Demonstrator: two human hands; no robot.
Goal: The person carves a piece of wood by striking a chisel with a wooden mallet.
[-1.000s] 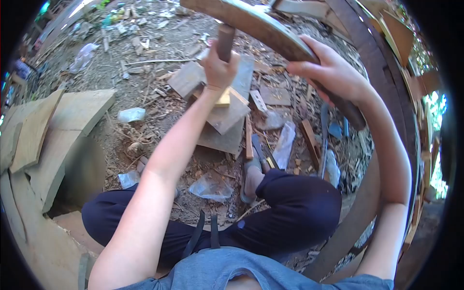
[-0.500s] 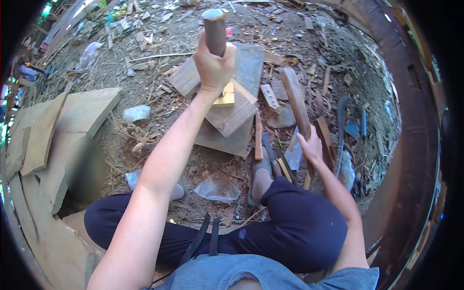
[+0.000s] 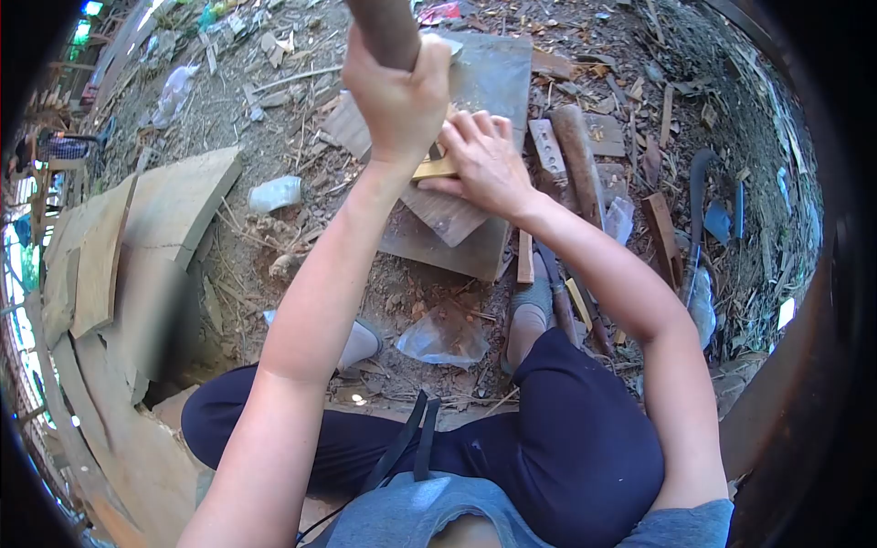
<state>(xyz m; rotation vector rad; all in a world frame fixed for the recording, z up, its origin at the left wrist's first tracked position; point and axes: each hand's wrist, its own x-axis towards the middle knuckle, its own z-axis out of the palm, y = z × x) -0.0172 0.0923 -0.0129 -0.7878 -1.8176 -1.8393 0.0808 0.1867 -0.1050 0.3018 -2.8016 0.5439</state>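
Note:
My left hand [image 3: 397, 105] is wrapped round a thick wooden handle [image 3: 388, 32], which stands up over the work spot. Beside it, my right hand [image 3: 491, 164] grips a small yellow wood block [image 3: 435, 170], thumb along the near side and fingers over the top. Part of the block is hidden by both hands. Under it lies a piece of plank [image 3: 448, 219] on a larger grey board [image 3: 501, 73]. A thick wooden stick [image 3: 581, 160] lies on the ground to the right of that board, beside a pale piece with holes [image 3: 547, 148].
Large wooden slabs [image 3: 169, 215] lean at the left. A curved blade tool [image 3: 697, 205], a brown wood block [image 3: 662, 239] and a blue piece [image 3: 717, 222] are at the right. Plastic scraps [image 3: 443, 338] and wood chips litter the ground near my feet.
My right hand has let go of the thick stick, now on the ground, and moved left onto the yellow block. My left hand and its handle appear higher in the view.

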